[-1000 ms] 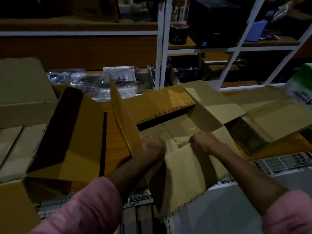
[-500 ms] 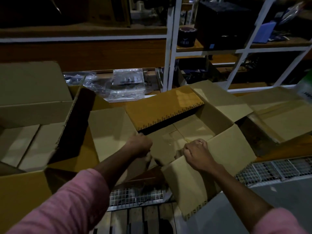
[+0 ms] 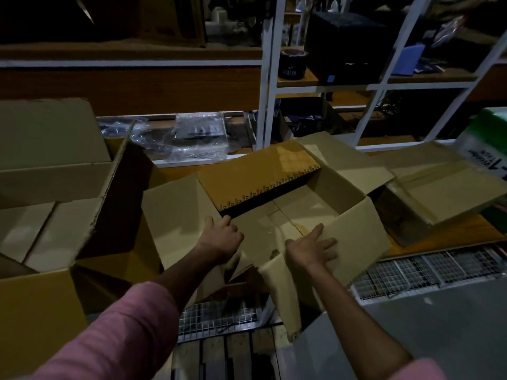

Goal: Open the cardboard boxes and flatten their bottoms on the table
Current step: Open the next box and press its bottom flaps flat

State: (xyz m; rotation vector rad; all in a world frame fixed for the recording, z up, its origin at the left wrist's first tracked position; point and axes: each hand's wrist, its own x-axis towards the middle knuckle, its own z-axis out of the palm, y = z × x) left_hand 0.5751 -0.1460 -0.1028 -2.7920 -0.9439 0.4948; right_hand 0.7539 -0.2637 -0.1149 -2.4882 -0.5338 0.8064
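An open cardboard box (image 3: 354, 187) stands on the wooden table (image 3: 466, 231) in the middle of the head view, all its top flaps spread outward. Its bottom panels (image 3: 301, 207) lie nearly level inside. My left hand (image 3: 219, 237) reaches over the near left corner with fingers loosely bent, touching the near wall beside the left flap (image 3: 170, 212). My right hand (image 3: 312, 248) lies with straight fingers spread on the near flap (image 3: 354, 237), palm down. Neither hand holds anything.
Another open box (image 3: 109, 242) stands at the left with a closed box (image 3: 49, 149) behind it. A flattened carton (image 3: 450, 185) lies at the right beside a green and white package (image 3: 485, 144). Plastic bags (image 3: 192, 138) and white shelving (image 3: 267, 78) stand behind. A wire grid (image 3: 411, 272) runs along the near edge.
The left flap has swung from upright down to lying outward. Both hands have uncurled: the right one has flattened onto the near flap, and the left has let go of the box edge.
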